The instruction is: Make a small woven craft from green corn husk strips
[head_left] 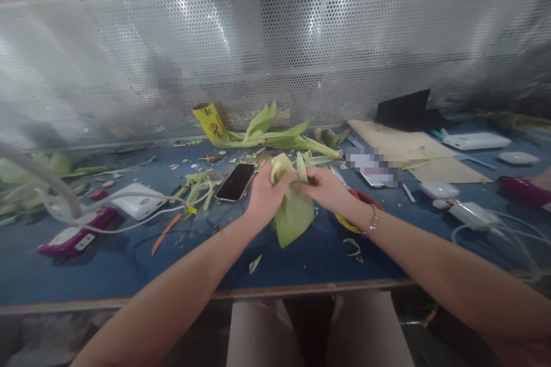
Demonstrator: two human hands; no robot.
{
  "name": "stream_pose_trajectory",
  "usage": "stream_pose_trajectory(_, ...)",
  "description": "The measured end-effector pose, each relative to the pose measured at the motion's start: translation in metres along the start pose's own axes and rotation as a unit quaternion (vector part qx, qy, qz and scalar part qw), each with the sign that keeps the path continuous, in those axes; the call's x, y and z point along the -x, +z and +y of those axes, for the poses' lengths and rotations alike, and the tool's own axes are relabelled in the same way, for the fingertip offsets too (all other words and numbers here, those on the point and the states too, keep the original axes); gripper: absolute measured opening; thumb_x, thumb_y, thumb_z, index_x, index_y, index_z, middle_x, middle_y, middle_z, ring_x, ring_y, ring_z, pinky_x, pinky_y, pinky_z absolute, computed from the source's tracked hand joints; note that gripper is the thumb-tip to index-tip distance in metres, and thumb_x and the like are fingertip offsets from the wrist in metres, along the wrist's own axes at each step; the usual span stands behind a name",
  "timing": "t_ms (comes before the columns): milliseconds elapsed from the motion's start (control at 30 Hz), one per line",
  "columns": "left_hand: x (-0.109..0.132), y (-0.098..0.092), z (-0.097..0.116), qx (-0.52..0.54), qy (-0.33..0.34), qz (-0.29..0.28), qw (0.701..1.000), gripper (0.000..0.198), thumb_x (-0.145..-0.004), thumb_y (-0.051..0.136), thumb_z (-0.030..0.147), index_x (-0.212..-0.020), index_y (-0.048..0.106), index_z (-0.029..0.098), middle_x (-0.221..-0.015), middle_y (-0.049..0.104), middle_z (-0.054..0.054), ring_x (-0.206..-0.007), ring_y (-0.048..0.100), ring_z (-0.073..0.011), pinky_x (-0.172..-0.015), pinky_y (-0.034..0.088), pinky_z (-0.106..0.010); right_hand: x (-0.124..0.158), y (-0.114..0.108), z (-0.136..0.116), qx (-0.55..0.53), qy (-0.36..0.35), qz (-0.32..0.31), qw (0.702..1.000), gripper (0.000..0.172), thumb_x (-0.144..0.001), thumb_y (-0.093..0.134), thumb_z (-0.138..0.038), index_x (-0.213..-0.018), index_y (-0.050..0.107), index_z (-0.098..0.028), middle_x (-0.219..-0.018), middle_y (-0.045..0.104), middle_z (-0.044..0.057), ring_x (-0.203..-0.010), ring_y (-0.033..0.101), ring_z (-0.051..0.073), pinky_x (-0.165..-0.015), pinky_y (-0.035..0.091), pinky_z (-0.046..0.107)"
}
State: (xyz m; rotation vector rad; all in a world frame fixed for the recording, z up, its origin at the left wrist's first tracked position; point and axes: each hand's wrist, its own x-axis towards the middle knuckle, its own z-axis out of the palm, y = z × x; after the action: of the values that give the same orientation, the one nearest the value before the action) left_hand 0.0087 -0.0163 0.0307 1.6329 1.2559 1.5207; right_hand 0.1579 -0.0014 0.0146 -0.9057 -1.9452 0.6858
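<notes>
Both hands meet over the middle of the blue tabletop around a broad pale green leaf (295, 221). My left hand (269, 189) is closed on its rolled upper part, thumb pressed against it. From the other side my right hand (327, 188) pinches a folded edge of the same leaf. The leaf's wide tip hangs down below the fingers. Just left of my left hand lies a black-screened phone (235, 182). Beneath my right wrist, partly hidden, sits a red and yellow looped object (346, 222). Small leaf scraps (255, 264) lie nearer the front edge.
A perforated metal screen (301, 46) closes off the back. Leafy stalks (275, 137) lie before it beside a yellow tube (210, 121). Cables and a white power bank (135, 200) are at left. Cardboard (400, 146) and white chargers (473, 215) occupy the right.
</notes>
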Motion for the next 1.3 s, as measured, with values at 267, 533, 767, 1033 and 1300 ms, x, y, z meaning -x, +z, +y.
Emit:
stream_pose_trajectory(267,0.0,0.006,-0.016,0.101,-0.103,-0.023,0.989,0.026,-0.065,0.07,0.039,-0.067,0.059,0.015,-0.057,0.053,0.003,-0.052,0.046,-0.0099,-0.05,0.035,-0.022,0.006,-0.006,-0.007,0.221,-0.177,0.079,0.956,0.023,-0.082,0.05,-0.011,-0.059,0.052,-0.018,-0.063,0.055,0.001,-0.063,0.051,0.013,-0.06,0.037,0.023)
stream_pose_trajectory(533,0.0,0.013,-0.017,0.178,-0.156,0.031,0.971,0.03,-0.065,0.07,0.042,-0.072,0.057,0.016,-0.059,0.055,0.003,-0.052,0.05,-0.0105,-0.052,0.04,-0.024,0.01,-0.008,-0.008,0.339,-0.232,0.048,0.911,0.023,-0.092,0.044,-0.02,-0.076,0.059,-0.016,-0.072,0.058,0.007,-0.07,0.054,0.018,-0.065,0.042,0.03)
stream_pose_trajectory(767,-0.018,0.001,-0.018,0.238,-0.203,0.093,0.945,0.026,-0.064,0.07,0.037,-0.072,0.055,0.017,-0.055,0.052,0.004,-0.049,0.051,-0.0107,-0.052,0.043,-0.025,0.015,-0.019,-0.022,0.298,-0.339,-0.008,0.893,0.03,-0.096,0.033,-0.022,-0.093,0.062,-0.016,-0.085,0.065,0.01,-0.08,0.058,0.019,-0.074,0.048,0.033)
stream_pose_trajectory(1033,-0.043,-0.017,-0.031,0.233,-0.204,0.143,0.94,0.02,-0.067,0.069,0.031,-0.075,0.057,0.017,-0.062,0.059,0.001,-0.054,0.057,-0.0131,-0.058,0.048,-0.029,0.008,-0.031,-0.007,0.166,-0.381,-0.073,0.906,0.019,-0.092,0.045,-0.016,-0.104,0.06,-0.018,-0.093,0.069,0.008,-0.089,0.06,0.017,-0.081,0.049,0.032)
stream_pose_trajectory(1300,-0.063,-0.04,-0.037,0.256,-0.213,0.167,0.928,0.013,-0.07,0.067,0.024,-0.07,0.058,0.015,-0.062,0.061,-0.001,-0.054,0.058,-0.0134,-0.059,0.049,-0.029,0.008,-0.039,-0.013,0.126,-0.338,-0.12,0.925,0.02,-0.091,0.047,-0.022,-0.105,0.062,-0.019,-0.094,0.068,0.008,-0.091,0.061,0.018,-0.08,0.049,0.033)
